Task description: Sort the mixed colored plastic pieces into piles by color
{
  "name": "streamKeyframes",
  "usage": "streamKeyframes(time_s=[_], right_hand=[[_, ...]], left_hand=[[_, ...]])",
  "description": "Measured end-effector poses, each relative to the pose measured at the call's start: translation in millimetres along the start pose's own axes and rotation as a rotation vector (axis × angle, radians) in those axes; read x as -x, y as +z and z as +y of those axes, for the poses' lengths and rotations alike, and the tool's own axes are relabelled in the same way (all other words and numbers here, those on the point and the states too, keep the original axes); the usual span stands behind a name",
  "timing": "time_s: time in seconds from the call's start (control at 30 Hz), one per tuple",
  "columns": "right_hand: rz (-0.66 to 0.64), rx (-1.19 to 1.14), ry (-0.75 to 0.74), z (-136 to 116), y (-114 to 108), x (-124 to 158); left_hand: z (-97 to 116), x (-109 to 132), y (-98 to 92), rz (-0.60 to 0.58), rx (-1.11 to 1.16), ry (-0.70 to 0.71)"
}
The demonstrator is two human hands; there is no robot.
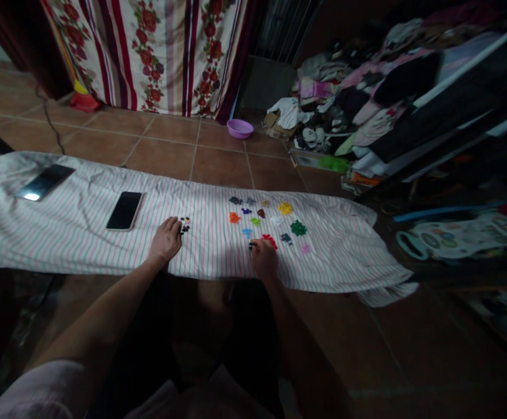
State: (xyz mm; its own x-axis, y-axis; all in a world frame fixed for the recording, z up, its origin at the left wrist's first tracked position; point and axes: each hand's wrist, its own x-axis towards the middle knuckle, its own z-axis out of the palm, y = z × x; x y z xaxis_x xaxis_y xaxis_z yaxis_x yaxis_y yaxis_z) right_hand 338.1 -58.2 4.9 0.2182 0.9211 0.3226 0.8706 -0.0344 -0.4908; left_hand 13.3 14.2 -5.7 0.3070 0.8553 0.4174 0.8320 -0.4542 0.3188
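Observation:
My left hand (165, 241) rests on the striped cloth with its fingers stretched out. Its fingertips meet the edge of a small mixed pile (185, 224) of mostly black pieces, with bits of yellow and pink. Farther right, my right hand (264, 257) pinches at a small black piece (250, 247), too small to name more exactly. Just beyond that hand lie a red pile (270, 240) and a light blue pile (247, 232). Orange (235, 217), lime green (256, 222), yellow (285, 208), dark green (298, 227) and pink (306, 248) piles are grouped around them.
The striped cloth (210, 250) covers a long, low surface. Two phones lie at left, a pale-edged one (125, 210) and a dark one (46, 181). Across the tiled floor are a purple basin (240, 128), a floral curtain (170, 58) and heaped clothes (349, 93).

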Motion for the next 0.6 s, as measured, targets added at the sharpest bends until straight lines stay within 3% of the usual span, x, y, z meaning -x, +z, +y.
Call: streamKeyframes(time_s=[0.3,0.6], right_hand=[[0.054,0.034,-0.056,6.1,7.6,0.4],[0.141,0.054,-0.094,-10.7,9.1,-2.4]], left_hand=[[4.1,-0.4,-3.3,0.012,-0.049,-0.033],[7.9,-0.2,-5.2,0.022,-0.102,-0.076]])
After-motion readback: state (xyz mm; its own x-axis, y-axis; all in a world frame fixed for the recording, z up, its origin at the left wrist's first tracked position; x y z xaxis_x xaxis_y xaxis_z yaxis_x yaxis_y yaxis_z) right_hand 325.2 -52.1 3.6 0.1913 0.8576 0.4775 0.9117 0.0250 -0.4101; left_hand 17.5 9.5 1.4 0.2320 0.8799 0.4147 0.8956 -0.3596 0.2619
